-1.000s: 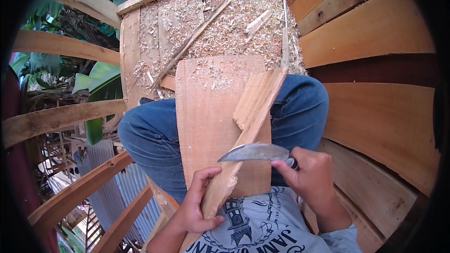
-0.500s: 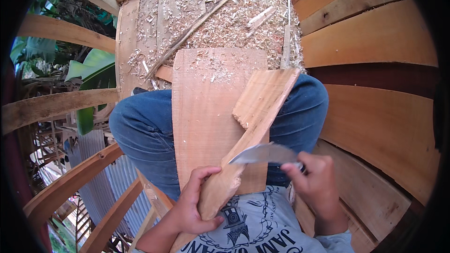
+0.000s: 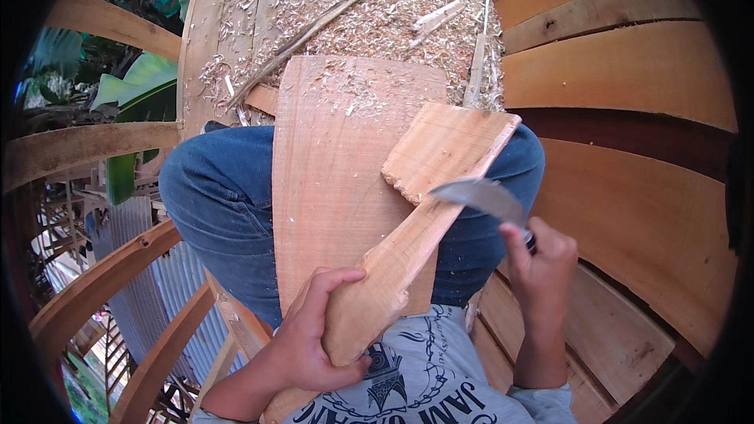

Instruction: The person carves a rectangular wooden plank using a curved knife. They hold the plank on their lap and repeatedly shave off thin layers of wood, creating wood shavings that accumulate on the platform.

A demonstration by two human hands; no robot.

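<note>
My left hand [image 3: 318, 334] is wrapped round the near end of a roughly carved wooden piece [image 3: 385, 271], narrow in the middle and with a broad squared blade at its far end. The piece slants up to the right across a wide flat board [image 3: 326, 204] lying over my lap. In my right hand [image 3: 540, 259] is a curved knife [image 3: 483, 198], its handle mostly hidden by the fingers. The blade points left and lies over the narrow part of the wood, just below the broad end; whether its edge touches cannot be made out.
Wood shavings [image 3: 369, 23] cover the plank floor ahead, with a long thin stick [image 3: 314, 31] and a pale wood offcut [image 3: 436, 20] among them. A plank wall [image 3: 620, 71] rises close on the right. Wooden rails [image 3: 94, 149] run along the left, with corrugated sheet [image 3: 184, 290] beyond.
The knife has moved up and right along the wood, from its lower part to near the broad end. The carved piece has turned slightly, showing more of its flat face; my left hand keeps its grip.
</note>
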